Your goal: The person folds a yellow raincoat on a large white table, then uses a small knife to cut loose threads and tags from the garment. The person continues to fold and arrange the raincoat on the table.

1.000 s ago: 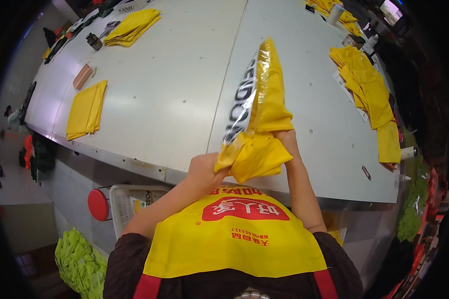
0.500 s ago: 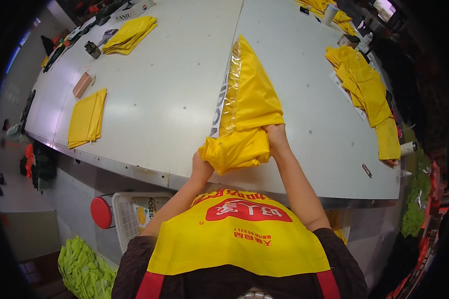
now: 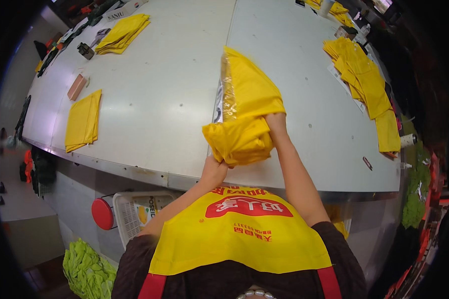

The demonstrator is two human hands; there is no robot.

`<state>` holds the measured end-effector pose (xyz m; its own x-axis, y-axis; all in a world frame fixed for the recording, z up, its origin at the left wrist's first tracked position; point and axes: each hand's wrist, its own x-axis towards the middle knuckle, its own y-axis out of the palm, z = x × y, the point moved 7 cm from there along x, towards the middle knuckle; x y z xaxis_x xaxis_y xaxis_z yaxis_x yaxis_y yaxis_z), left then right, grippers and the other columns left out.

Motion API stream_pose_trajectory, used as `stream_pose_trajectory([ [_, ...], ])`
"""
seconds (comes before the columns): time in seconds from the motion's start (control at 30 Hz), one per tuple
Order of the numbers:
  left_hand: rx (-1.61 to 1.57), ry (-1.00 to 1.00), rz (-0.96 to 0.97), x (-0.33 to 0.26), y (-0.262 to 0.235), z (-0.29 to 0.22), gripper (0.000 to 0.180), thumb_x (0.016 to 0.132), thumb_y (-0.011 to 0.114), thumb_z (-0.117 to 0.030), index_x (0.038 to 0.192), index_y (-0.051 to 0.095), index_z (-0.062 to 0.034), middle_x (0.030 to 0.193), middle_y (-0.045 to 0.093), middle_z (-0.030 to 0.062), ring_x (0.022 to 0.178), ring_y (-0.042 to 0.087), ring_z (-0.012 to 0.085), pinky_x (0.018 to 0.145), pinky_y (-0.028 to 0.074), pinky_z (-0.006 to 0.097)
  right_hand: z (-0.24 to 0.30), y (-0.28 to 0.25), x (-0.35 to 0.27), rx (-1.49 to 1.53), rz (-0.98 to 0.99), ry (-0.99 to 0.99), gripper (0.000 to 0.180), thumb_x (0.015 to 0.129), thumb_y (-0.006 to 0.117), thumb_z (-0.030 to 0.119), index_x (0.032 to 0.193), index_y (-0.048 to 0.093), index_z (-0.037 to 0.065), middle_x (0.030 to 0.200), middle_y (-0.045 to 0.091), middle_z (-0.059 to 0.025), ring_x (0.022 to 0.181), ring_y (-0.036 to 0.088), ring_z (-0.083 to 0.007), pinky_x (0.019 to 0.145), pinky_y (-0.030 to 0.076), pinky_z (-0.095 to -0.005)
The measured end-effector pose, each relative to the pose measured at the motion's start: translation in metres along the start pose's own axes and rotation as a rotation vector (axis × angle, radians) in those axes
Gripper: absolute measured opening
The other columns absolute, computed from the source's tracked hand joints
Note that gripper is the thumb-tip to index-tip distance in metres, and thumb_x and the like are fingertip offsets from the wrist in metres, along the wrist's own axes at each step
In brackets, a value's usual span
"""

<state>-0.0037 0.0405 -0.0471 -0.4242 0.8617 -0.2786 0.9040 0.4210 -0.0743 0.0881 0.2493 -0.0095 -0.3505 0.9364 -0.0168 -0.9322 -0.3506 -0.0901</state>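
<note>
A yellow cloth piece (image 3: pixel 252 87) with a shiny clear strip along its left edge is held up over the table in front of me. Its far end comes to a rounded point, while the near part is bunched and folded over. My left hand (image 3: pixel 214 172) is closed at the lower left of the bunched part, its fingertips partly hidden under the cloth. On the right side, my right hand (image 3: pixel 278 124) is closed on the fold, with most of its fingers tucked out of sight. A white strip with dark lettering shows beside the clear strip.
A large pale table (image 3: pixel 154 109) spreads ahead. Folded yellow cloths (image 3: pixel 83 122) lie at its left, with a pinkish block (image 3: pixel 77 87) nearby. More yellow cloths (image 3: pixel 361 82) are piled at the right. Below stand a white basket (image 3: pixel 129 219) and a red stool (image 3: pixel 103 214).
My left hand has moved right and under the bunched cloth. The cloth's pointed far end has come nearer and bends over more. My right hand has shifted slightly away from me.
</note>
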Motion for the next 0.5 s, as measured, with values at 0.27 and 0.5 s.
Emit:
stream_pose_trajectory([
  [0.27, -0.461, -0.293, -0.005, 0.035, 0.02, 0.022, 0.039, 0.087, 0.049, -0.02, 0.123, 0.041, -0.0091, 0.106, 0.058, 0.0087, 0.085, 0.061, 0.0195, 0.07, 0.053, 0.033, 0.077, 0.046, -0.062, -1.054, 0.384, -0.473, 0.061, 0.073, 0.064, 0.041, 0.107, 0.052, -0.009, 0.109, 0.054, -0.0245, 0.108, 0.048, -0.0358, 0.092, 0.035, -0.0436],
  [0.5, -0.094, -0.045, 0.08, 0.043, 0.025, 0.014, 0.029, 0.084, 0.048, -0.009, 0.112, 0.05, -0.0013, 0.101, 0.06, 0.0121, 0.075, 0.062, 0.0181, 0.061, 0.051, 0.03, 0.058, 0.062, -0.1, -1.444, 0.429, -0.835, 0.056, 0.052, 0.074, 0.031, 0.095, 0.056, 0.001, 0.098, 0.055, -0.0166, 0.097, 0.048, -0.0276, 0.081, 0.035, -0.0365],
])
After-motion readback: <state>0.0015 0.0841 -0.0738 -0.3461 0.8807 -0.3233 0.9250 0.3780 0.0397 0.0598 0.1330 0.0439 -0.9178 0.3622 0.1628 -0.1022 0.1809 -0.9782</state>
